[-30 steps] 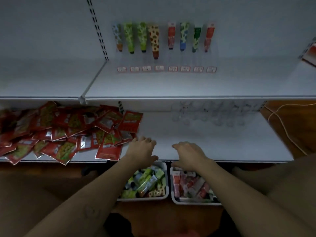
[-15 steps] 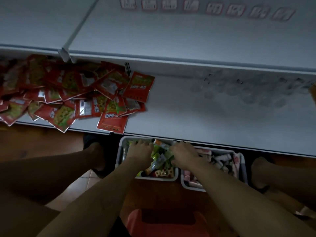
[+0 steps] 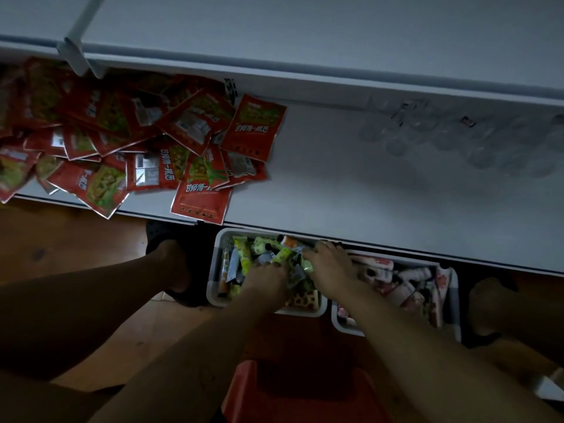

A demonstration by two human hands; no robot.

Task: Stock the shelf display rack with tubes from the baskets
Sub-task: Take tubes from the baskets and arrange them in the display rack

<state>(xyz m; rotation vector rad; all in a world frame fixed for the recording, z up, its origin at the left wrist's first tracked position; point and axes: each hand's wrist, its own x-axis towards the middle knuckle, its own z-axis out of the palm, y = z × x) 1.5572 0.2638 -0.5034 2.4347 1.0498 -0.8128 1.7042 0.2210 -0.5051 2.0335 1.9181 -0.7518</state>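
Left hand and right hand deep in basket.
Side by side, palms down, fingers buried among tubes at basket's middle; grasp impossible to tell for either.

Below the lower shelf: one green-tube basket, one pink-tube basket, one left hand, one right hand, one red stool

The left basket and right basket sit side by side on the floor, tucked partly under the lower shelf's front edge, with tubes in both. The left hand and right hand lie among the left basket's tubes. Packets pile on the shelf at 10 o'clock.
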